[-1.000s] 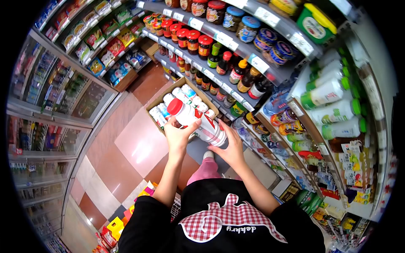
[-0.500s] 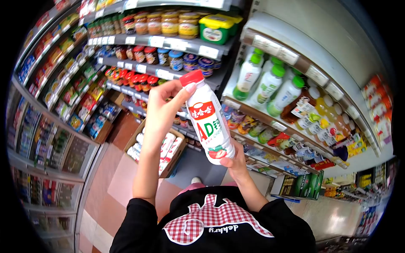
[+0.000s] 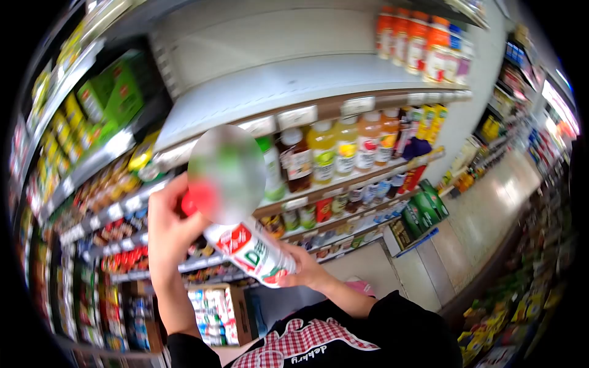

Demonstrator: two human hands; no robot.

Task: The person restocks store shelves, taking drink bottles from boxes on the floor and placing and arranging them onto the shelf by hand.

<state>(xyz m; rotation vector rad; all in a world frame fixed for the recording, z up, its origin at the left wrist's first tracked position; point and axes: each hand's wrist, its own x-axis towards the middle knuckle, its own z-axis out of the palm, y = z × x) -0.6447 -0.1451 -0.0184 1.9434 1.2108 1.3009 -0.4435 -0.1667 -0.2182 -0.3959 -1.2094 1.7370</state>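
Note:
A white plastic drink bottle (image 3: pixel 251 251) with a red cap, a red label patch and green lettering is held tilted in front of my body, its cap toward the upper left. My left hand (image 3: pixel 172 224) is closed at the cap end, thumb and fingers around the top. Under the base, my right hand (image 3: pixel 305 268) grips the lower end. A round blurred patch covers part of the bottle's neck and the shelf behind it. Behind the bottle, a shelf bears juice bottles (image 3: pixel 346 144) in yellow and orange.
A white upper shelf (image 3: pixel 288 76) carries orange-capped bottles (image 3: pixel 418 43) at its right end. An open carton (image 3: pixel 240 316) of packs stands on the floor at lower left. Green boxes (image 3: pixel 423 208) sit on the floor by the shelf's end. An aisle floor (image 3: pixel 491 202) runs off right.
My view has turned right toward the white shelf. The bottle has gone lower and left in view and leans more, with both hands still on it.

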